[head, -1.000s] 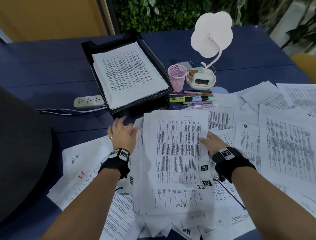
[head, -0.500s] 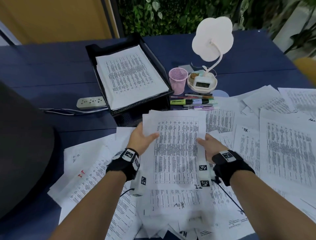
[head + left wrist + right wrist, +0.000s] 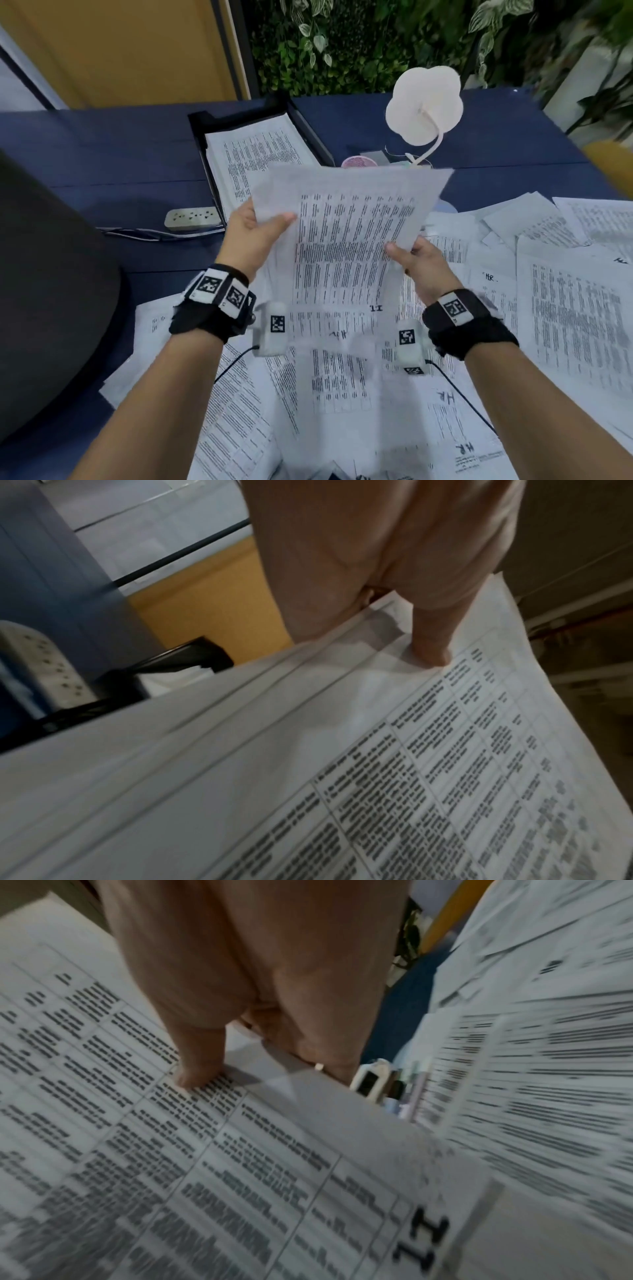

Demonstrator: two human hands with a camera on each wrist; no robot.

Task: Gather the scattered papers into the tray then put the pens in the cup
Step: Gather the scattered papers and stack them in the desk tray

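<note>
Tray point(image 3: 202, 137) behind scattered papers point(image 3: 565, 308); cup point(image 3: 358, 161) right of tray; power strip point(image 3: 191, 218) left.

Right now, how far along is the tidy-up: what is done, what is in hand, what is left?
Done: the black tray already holds some printed sheets.
In hand: the left hand and right hand grip a lifted stack of papers by its side edges, near the tray.
Left: many loose sheets cover the table. The pink cup is mostly hidden, the pens barely visible.
</note>
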